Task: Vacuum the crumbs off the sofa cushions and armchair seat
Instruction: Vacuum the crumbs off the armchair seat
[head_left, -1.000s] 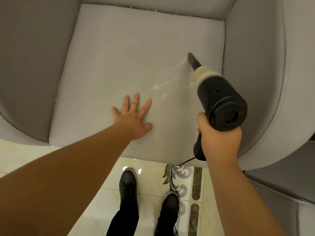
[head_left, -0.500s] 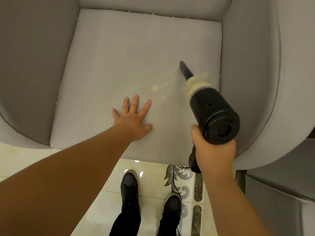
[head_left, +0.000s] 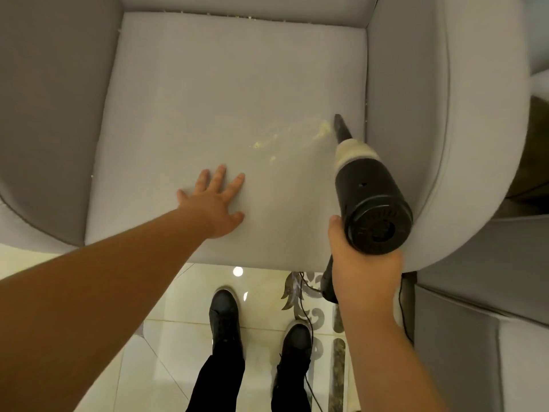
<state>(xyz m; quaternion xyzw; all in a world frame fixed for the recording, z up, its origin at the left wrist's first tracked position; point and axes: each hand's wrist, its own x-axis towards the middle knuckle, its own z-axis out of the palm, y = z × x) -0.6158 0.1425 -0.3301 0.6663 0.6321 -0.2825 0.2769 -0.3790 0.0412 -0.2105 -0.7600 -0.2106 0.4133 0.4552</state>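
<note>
- While I look down through the head camera, the left hand (head_left: 212, 203) lies flat on the armchair seat (head_left: 208, 99), near its front edge, fingers straight and spread apart, palm pressed to the grey fabric
- I see the right hand (head_left: 364, 275) wrapped round the handle of the handheld vacuum (head_left: 370, 200), fingers clamped on the grip below the black motor body; the fingertips themselves are hidden behind the hand
- I note the vacuum's narrow black nozzle (head_left: 341, 127) pointing away from me, its tip at the seat surface close to the right armrest (head_left: 416, 114), a pale collar joining nozzle and body
- I find the crumbs (head_left: 323, 129) as a yellowish heap just left of the nozzle tip, with a thin trail and a few smaller specks (head_left: 258, 144) running back toward the middle of the seat, between the nozzle and the left hand
- I see a dark cord (head_left: 306, 310) hanging from the handle down to the glossy tiled floor (head_left: 166, 337)
- I see two black shoes (head_left: 224, 310) and dark trouser legs standing on the tiles just in front of the seat
- I see a second grey upholstered piece (head_left: 481, 337) beside the armchair at lower right
</note>
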